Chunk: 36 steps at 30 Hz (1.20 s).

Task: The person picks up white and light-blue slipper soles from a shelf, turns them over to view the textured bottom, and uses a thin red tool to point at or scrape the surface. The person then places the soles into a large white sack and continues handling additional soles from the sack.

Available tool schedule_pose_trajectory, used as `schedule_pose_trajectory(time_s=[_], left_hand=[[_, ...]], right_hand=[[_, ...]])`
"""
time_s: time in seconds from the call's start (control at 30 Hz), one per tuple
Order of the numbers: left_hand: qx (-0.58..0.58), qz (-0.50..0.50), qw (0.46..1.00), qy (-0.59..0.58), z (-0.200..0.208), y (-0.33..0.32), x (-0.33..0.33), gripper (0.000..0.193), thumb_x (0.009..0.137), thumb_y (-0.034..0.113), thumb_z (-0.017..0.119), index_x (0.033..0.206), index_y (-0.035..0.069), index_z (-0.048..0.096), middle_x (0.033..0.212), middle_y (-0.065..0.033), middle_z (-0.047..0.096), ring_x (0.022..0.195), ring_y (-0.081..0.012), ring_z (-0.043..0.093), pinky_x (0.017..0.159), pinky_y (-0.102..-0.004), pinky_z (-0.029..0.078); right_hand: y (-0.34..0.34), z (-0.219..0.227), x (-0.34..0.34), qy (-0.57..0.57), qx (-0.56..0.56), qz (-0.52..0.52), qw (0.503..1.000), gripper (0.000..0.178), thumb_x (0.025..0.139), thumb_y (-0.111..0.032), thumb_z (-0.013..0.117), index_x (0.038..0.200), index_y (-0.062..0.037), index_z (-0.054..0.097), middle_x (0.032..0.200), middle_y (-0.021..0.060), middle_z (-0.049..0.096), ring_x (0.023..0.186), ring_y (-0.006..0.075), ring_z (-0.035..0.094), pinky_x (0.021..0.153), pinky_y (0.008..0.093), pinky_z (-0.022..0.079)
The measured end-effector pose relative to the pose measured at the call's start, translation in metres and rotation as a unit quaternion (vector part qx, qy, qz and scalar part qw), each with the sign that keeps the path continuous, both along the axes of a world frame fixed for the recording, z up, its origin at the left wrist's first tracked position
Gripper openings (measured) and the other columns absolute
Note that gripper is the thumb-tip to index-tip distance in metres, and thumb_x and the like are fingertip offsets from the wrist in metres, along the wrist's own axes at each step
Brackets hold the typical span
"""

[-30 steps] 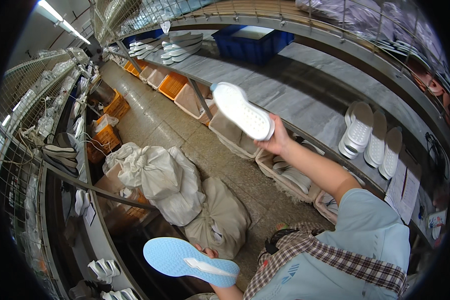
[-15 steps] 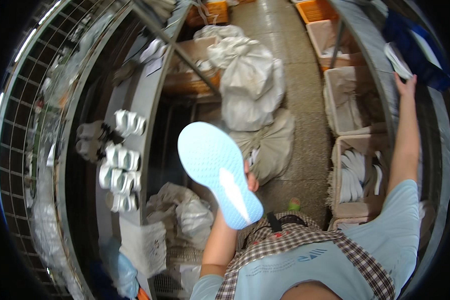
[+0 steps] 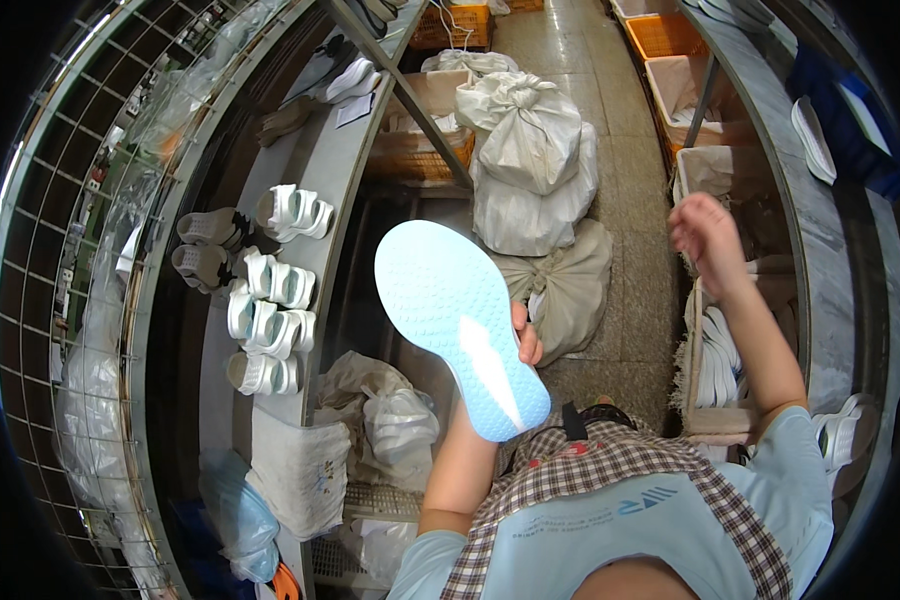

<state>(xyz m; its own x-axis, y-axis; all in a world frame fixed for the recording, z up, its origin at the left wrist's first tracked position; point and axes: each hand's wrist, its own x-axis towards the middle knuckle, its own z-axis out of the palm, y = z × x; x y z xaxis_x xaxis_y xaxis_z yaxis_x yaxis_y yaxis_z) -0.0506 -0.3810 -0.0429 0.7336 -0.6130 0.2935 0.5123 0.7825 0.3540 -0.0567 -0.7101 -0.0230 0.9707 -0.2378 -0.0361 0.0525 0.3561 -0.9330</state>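
Blue Sole Pinched in Left Hand

The blue sole (image 3: pixel 430 290) is held tilted by its edge in the left hand (image 3: pixel 527 337), in front and left of the tied white sack (image 3: pixel 525 150). To the sack's right, the right hand (image 3: pixel 708 240) is positioned near a cloth-lined basket (image 3: pixel 708 165), fingers loosely bent, empty. Farther right, a white sole (image 3: pixel 813 140) is laid beside a blue bin (image 3: pixel 815 75).
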Motion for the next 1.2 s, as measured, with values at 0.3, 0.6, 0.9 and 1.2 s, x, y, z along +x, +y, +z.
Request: schedule_pose_trajectory(time_s=[0.3, 0.6, 0.9, 1.2], left_hand=[[-0.021, 0.028, 0.999, 0.04, 0.009, 0.052, -0.011, 0.06, 0.085, 0.054, 0.049, 0.099, -0.004, 0.052, 0.092, -0.0183, 0.053, 0.067, -0.033, 0.056, 0.057, -0.037, 0.042], [-0.053, 0.058, 0.997, 0.011, 0.018, 0.084, -0.021, 0.063, 0.084, 0.052, 0.052, 0.094, -0.01, 0.051, 0.09, -0.0201, 0.054, 0.067, -0.0337, 0.057, 0.054, -0.0351, 0.043], [0.008, -0.01, 0.999, -0.05, 0.026, 0.093, -0.029, 0.058, 0.085, 0.053, 0.049, 0.088, -0.005, 0.051, 0.071, -0.0194, 0.055, 0.059, -0.0281, 0.056, 0.054, -0.0327, 0.041], [0.086, -0.144, 0.985, -0.052, 0.011, 0.074, -0.049, 0.066, 0.087, 0.058, 0.036, 0.08, -0.005, 0.052, 0.064, -0.0205, 0.057, 0.055, -0.029, 0.057, 0.052, -0.0325, 0.042]], right_hand=[[0.154, 0.03, -0.048, -0.08, -0.088, 0.24, 0.963, 0.011, 0.088, -0.009, 0.058, 0.095, -0.0003, 0.058, 0.089, 0.0032, 0.061, 0.082, 0.009, 0.055, 0.075, 0.024, 0.045], [0.201, 0.04, -0.063, -0.158, -0.141, 0.27, 0.939, 0.011, 0.088, -0.009, 0.058, 0.093, 0.0011, 0.06, 0.088, 0.0064, 0.061, 0.082, 0.0121, 0.058, 0.072, 0.0254, 0.046], [0.241, 0.045, -0.037, -0.086, -0.084, 0.213, 0.97, 0.018, 0.091, -0.011, 0.053, 0.102, 0.0007, 0.058, 0.101, 0.0089, 0.061, 0.092, 0.0126, 0.057, 0.08, 0.026, 0.044], [0.272, 0.023, 0.016, 0.036, 0.167, 0.552, 0.816, 0.032, 0.09, -0.019, 0.057, 0.113, 0.0029, 0.059, 0.101, 0.0117, 0.063, 0.089, 0.0147, 0.059, 0.076, 0.0282, 0.05]])
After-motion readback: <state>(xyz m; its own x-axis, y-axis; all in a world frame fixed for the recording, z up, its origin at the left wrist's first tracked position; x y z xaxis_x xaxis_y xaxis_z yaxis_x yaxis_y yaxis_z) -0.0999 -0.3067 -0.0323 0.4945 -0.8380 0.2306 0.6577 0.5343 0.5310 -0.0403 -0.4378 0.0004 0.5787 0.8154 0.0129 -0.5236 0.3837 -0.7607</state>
